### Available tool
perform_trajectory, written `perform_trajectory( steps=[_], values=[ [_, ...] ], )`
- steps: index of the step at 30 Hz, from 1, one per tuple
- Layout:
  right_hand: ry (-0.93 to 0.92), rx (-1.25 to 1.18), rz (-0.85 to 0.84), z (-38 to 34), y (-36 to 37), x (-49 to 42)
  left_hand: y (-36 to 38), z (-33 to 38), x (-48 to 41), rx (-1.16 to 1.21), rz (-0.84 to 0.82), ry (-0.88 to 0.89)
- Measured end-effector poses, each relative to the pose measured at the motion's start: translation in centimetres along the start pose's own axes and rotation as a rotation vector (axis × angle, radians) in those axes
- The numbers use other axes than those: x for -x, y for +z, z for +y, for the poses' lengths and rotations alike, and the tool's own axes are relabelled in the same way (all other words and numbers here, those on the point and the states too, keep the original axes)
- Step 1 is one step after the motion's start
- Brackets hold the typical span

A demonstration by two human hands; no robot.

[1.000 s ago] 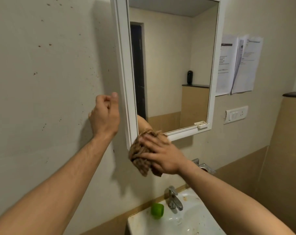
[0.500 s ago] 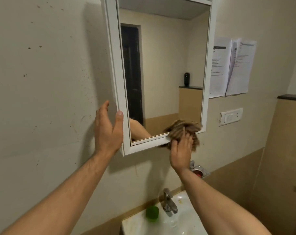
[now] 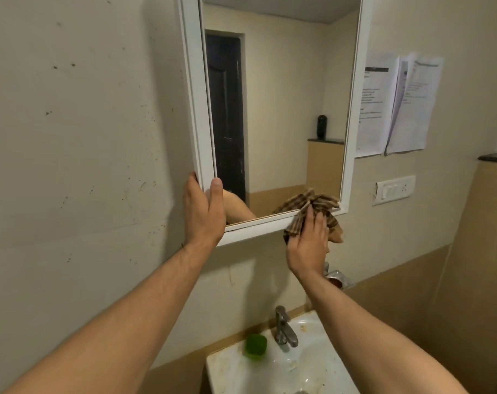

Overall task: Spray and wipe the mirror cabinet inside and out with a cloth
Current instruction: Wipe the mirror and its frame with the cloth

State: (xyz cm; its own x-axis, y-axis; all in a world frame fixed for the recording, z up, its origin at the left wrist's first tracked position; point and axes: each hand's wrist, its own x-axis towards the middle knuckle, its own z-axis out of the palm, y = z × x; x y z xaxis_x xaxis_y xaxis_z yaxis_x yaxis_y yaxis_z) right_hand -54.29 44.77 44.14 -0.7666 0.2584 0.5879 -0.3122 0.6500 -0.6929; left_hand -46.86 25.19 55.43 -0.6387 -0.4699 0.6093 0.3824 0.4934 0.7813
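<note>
The white-framed mirror cabinet [image 3: 197, 109] hangs on the beige wall, its glass reflecting a dark door. My left hand [image 3: 203, 214] holds its lower left corner, thumb on the front frame and fingers behind the side edge. My right hand [image 3: 307, 245] presses a bunched brown striped cloth [image 3: 321, 203] flat against the bottom frame near the lower right corner, fingers extended over the cloth. No spray bottle is in view.
Below is a white sink [image 3: 241, 368] with a steel tap [image 3: 284, 328] and a green object [image 3: 255, 346] on its rim. A metal holder [image 3: 336, 278] sits on the wall. Papers [image 3: 398, 103] and a switch plate [image 3: 393, 189] hang to the right of the cabinet.
My right hand slid the cloth from the lower left corner rightward along the bottom frame. My left hand moved off the wall and took hold of the lower left corner.
</note>
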Motion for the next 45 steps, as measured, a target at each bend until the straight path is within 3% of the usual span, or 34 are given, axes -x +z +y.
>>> perform_trajectory(
  steps=[2, 5, 6, 7, 11, 17, 22, 24, 36, 40, 43, 45],
  values=[
    [-0.093, 0.023, 0.003, -1.8, 0.9, 1.9, 0.4, 0.3, 0.4, 0.032, 0.027, -0.007],
    [-0.506, 0.091, -0.14, -1.0, 1.5, 4.9, 0.7, 0.5, 0.3, 0.029, 0.078, -0.007],
    [-0.557, 0.124, -0.182, 0.0, 1.1, 4.5, 0.6, 0.3, 0.3, 0.026, 0.08, -0.012],
    [-0.515, 0.16, -0.191, 0.7, 0.7, 3.6, 0.5, 0.2, 0.2, 0.014, 0.082, -0.01],
    [-0.019, 0.345, -0.101, 1.1, -0.7, -0.9, 0.6, -0.3, 0.1, -0.047, 0.135, 0.048],
    [0.019, 0.442, -0.057, -1.0, -0.8, -1.4, 1.1, -1.5, 0.1, -0.054, 0.231, 0.18],
    [0.388, 0.285, -0.019, -1.8, -4.2, -9.3, 1.4, -2.1, -0.2, 0.032, 0.248, 0.233],
    [0.424, 0.275, -0.04, -1.5, -4.9, -9.9, 1.5, -2.2, -0.3, 0.039, 0.262, 0.219],
    [0.185, 0.754, -0.145, -3.9, -7.5, -9.2, 1.0, -1.1, 0.2, 0.023, 0.238, 0.17],
    [-0.127, 0.486, 0.038, -3.4, -4.3, -3.6, 0.8, -1.1, 0.2, 0.036, 0.235, 0.196],
    [-0.435, 0.332, 0.02, -4.7, -1.6, -0.7, 0.7, -1.2, 0.2, 0.054, 0.223, 0.205],
    [-0.518, 0.231, -0.014, -6.4, -2.1, -3.6, 0.5, -1.0, 0.3, 0.059, 0.198, 0.215]
  ],
)
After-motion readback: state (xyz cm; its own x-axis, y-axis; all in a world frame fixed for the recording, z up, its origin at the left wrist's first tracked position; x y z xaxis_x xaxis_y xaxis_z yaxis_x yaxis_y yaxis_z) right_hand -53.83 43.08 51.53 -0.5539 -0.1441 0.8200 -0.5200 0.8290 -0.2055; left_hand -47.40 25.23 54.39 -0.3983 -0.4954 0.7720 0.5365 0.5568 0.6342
